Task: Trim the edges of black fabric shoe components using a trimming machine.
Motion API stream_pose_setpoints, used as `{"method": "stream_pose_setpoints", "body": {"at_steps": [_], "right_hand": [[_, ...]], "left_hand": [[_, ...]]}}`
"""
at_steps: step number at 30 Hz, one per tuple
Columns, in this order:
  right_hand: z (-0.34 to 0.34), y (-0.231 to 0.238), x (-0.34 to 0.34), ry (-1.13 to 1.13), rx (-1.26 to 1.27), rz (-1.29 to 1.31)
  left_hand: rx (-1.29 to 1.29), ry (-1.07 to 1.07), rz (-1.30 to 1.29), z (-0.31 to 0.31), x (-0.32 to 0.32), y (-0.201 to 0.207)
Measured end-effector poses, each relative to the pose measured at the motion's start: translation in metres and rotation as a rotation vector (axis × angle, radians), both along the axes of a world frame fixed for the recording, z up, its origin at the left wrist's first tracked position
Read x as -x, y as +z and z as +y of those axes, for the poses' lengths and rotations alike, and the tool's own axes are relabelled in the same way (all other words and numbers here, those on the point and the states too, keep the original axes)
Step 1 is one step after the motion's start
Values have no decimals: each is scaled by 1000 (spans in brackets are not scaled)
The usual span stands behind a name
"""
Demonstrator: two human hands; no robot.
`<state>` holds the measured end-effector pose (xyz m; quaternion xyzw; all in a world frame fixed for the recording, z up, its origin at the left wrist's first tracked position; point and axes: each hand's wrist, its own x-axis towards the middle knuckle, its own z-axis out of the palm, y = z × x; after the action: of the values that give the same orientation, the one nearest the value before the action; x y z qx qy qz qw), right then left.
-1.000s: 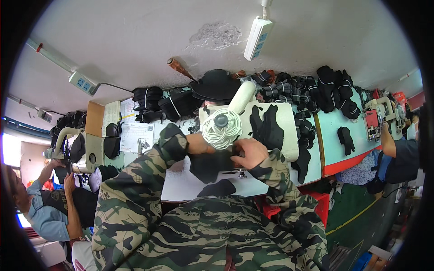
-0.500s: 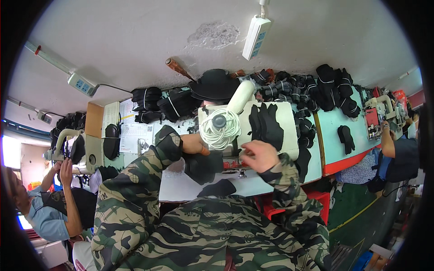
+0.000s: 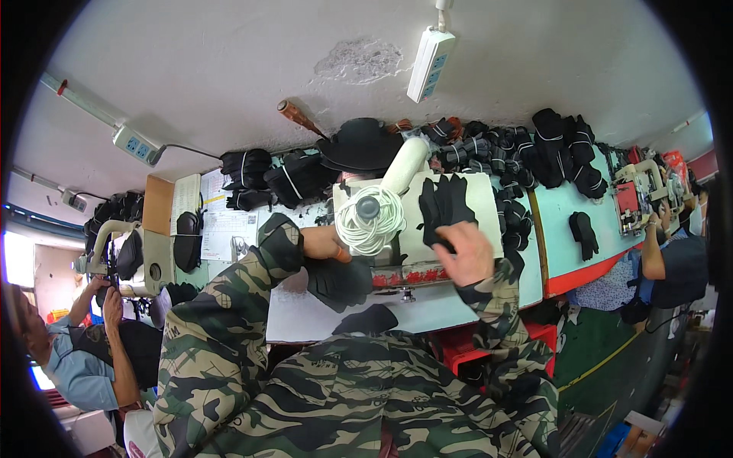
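Black fabric piece lies at the table's near side, under the left hand, whose grip I cannot tell. Fingers loosely spread, the right hand reaches the lower end of black glove-shaped pieces on the cream machine, beside coiled white cord.

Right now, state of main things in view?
Flat black fabric piece, overlapped by left hand; grip unclear
Black finger-shaped fabric pieces, lying on cream panel, right hand at lower edge
Round white cord, coiled
Black fabric bundles, tied
Orange-brown tool handle, slanted
White rectangular power strip, hanging slanted
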<state>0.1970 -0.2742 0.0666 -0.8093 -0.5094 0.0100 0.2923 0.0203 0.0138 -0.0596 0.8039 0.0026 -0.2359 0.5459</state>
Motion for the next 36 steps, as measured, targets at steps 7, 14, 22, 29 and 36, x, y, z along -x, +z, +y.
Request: {"method": "stream_pose_setpoints", "body": {"at_steps": [7,14,22,29,36], "right_hand": [[33,-37,37,191,84,204],[1,20,-18,-94,-125,-190],[21,-25,35,123,32,308],[16,-13,20,15,-123,112],[-2,-9,7,-46,-52,-108]], "left_hand": [[-66,95,-209,-25,-3,57],[-29,30,207,-3,8,61],[-58,32,-259,-23,-17,49],[-63,125,-242,-23,-3,59],[-186,77,-77,-3,9,14]]}}
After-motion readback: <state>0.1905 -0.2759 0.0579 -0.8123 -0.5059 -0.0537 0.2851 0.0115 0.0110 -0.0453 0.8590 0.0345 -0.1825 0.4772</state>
